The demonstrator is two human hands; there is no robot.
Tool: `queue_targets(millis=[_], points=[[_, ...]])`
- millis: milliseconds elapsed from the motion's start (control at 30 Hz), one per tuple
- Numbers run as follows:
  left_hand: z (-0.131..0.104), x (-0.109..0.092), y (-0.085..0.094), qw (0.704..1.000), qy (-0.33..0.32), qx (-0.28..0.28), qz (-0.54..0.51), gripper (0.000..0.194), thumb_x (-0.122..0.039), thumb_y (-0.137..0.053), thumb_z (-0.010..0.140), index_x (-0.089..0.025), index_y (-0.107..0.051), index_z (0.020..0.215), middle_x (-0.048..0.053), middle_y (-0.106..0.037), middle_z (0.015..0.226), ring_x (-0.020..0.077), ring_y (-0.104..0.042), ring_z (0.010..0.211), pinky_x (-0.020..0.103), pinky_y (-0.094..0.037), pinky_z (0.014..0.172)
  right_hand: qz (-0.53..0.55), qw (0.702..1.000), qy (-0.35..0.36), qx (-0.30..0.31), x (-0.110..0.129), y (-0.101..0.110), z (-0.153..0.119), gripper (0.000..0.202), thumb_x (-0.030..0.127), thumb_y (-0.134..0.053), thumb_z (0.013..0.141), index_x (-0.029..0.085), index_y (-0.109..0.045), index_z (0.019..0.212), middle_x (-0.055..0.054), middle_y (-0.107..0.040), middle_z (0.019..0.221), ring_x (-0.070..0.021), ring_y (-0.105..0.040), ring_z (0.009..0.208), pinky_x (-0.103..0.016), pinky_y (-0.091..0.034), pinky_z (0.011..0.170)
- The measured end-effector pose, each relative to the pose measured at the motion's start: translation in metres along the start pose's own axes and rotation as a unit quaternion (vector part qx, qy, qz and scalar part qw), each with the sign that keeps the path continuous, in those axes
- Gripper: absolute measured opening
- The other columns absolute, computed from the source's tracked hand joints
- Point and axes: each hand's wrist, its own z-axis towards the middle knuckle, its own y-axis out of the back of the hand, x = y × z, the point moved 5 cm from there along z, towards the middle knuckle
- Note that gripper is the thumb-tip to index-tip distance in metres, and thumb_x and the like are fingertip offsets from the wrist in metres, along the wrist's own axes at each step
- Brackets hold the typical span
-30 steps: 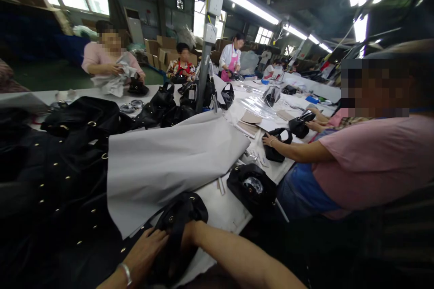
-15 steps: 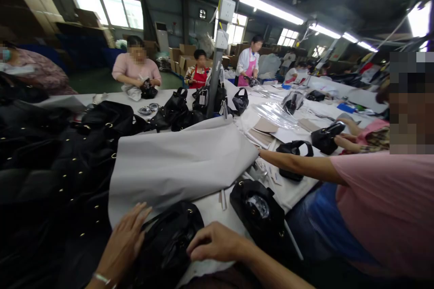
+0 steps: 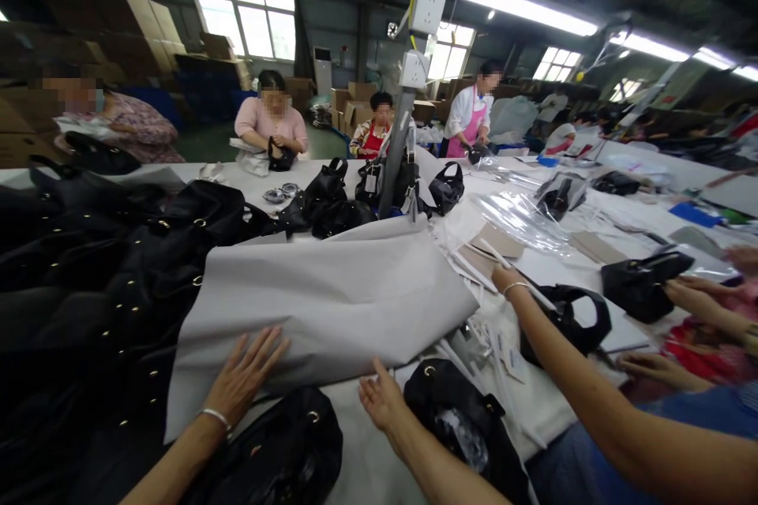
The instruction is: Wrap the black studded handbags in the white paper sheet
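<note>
My left hand [image 3: 245, 375] lies flat with fingers spread on a large sheet of grey-white paper [image 3: 332, 292] that covers the middle of the white table [image 3: 367, 458]. My right hand [image 3: 382, 398] is open at the paper's near edge, fingertips touching it. A black handbag with gold studs [image 3: 284, 450] lies in front of me between my forearms, free of both hands. A second black bag [image 3: 459, 418] stuffed with clear plastic sits just right of my right hand.
A heap of black studded bags [image 3: 100, 276] fills the left. A co-worker's arm [image 3: 568, 363] reaches in from the right toward card slips [image 3: 491, 241]. A metal pole [image 3: 403, 118] rises mid-table with bags around it. Other people work across the table.
Both my hands left the black bag and moved forward onto the grey paper. The view swung left and up; the co-worker's arm reached further across.
</note>
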Motion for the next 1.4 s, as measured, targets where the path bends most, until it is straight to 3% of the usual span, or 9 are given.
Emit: queue_targets(millis=[133,267,433,500,600,800,967,1200,1400], points=[[0.007,-0.004,0.015,1.000,0.026,0.008,-0.011,0.065,0.000,-0.039,0.082,-0.027,-0.047,0.141,0.010,-0.043,0.150,0.0276,-0.035,0.140,0.052,-0.021,0.117,0.005,1.000,-0.022,-0.011,0.008,-0.025,0.006,0.031,0.045,-0.065,0.085,0.020,-0.047,0.086,0.005,-0.053,0.066,-0.0063,-0.054,0.047,-0.014,-0.040,0.039],[0.022,-0.036,0.039,0.994,-0.029,0.016,-0.101,0.054,-0.005,-0.041,0.087,-0.023,-0.049,0.137,0.011,-0.057,0.136,0.0249,-0.050,0.127,0.042,-0.037,0.107,0.020,1.000,-0.005,0.013,0.031,-0.052,-0.011,0.026,0.032,-0.064,0.084,0.021,-0.041,0.078,0.012,-0.045,0.054,-0.0010,-0.030,0.031,-0.013,-0.027,0.032],[0.059,-0.078,0.054,0.967,-0.131,0.142,-0.166,0.034,-0.017,-0.042,0.094,-0.020,-0.057,0.123,0.007,-0.068,0.093,0.0206,-0.063,0.081,0.033,-0.050,0.073,0.042,0.988,0.051,0.137,0.107,-0.139,-0.046,0.019,0.017,-0.058,0.084,0.020,-0.041,0.075,0.014,-0.038,0.049,-0.0007,-0.027,0.034,-0.014,-0.025,0.034],[0.079,-0.065,0.056,0.969,-0.097,0.173,-0.149,0.043,-0.017,-0.047,0.092,-0.022,-0.049,0.134,0.009,-0.067,0.111,0.0235,-0.063,0.094,0.036,-0.050,0.079,0.042,0.980,0.082,0.175,0.144,-0.179,-0.058,0.021,0.017,-0.062,0.082,0.020,-0.042,0.074,0.014,-0.037,0.048,-0.0013,-0.030,0.035,-0.014,-0.027,0.034],[0.106,-0.012,0.067,0.983,0.048,0.130,-0.123,0.064,-0.012,-0.052,0.086,-0.020,-0.032,0.146,0.014,-0.044,0.147,0.0292,-0.051,0.124,0.043,-0.044,0.099,0.012,0.942,0.215,0.257,0.202,-0.230,-0.080,0.023,0.017,-0.073,0.072,0.018,-0.052,0.081,0.011,-0.054,0.063,-0.0009,-0.041,0.041,-0.013,-0.033,0.035],[0.105,0.069,0.087,0.962,0.226,0.037,-0.150,0.058,-0.021,-0.050,0.089,-0.016,-0.034,0.144,0.012,-0.046,0.144,0.0277,-0.048,0.128,0.044,-0.043,0.105,-0.065,0.868,0.390,0.300,0.266,-0.274,-0.110,0.026,0.026,-0.078,0.071,0.016,-0.056,0.081,0.007,-0.058,0.071,-0.0030,-0.049,0.049,-0.013,-0.035,0.034],[0.066,0.073,0.060,0.949,0.258,0.094,-0.156,0.048,-0.024,-0.048,0.090,-0.018,-0.043,0.138,0.010,-0.056,0.134,0.0271,-0.054,0.121,0.045,-0.045,0.104,-0.058,0.895,0.347,0.273,0.268,-0.281,-0.082,0.026,0.026,-0.078,0.072,0.016,-0.054,0.077,0.009,-0.054,0.063,-0.0024,-0.042,0.043,-0.013,-0.034,0.032],[0.017,0.064,0.035,0.953,0.240,0.099,-0.155,0.037,-0.015,-0.053,0.085,-0.016,-0.059,0.122,0.012,-0.060,0.130,0.0275,-0.053,0.124,0.048,-0.041,0.108,-0.028,0.957,0.239,0.161,0.203,-0.248,-0.011,0.017,0.017,-0.070,0.080,0.018,-0.054,0.084,0.010,-0.057,0.065,-0.0026,-0.043,0.040,-0.013,-0.035,0.032],[0.037,0.043,0.040,0.959,0.212,0.073,-0.173,0.029,-0.015,-0.050,0.091,-0.019,-0.061,0.117,0.008,-0.064,0.125,0.0235,-0.056,0.116,0.042,-0.044,0.099,0.035,0.981,0.153,0.112,0.201,-0.260,0.013,0.023,0.017,-0.044,0.098,0.019,-0.041,0.075,0.013,-0.035,0.051,-0.0013,-0.031,0.032,-0.012,-0.040,0.035]])
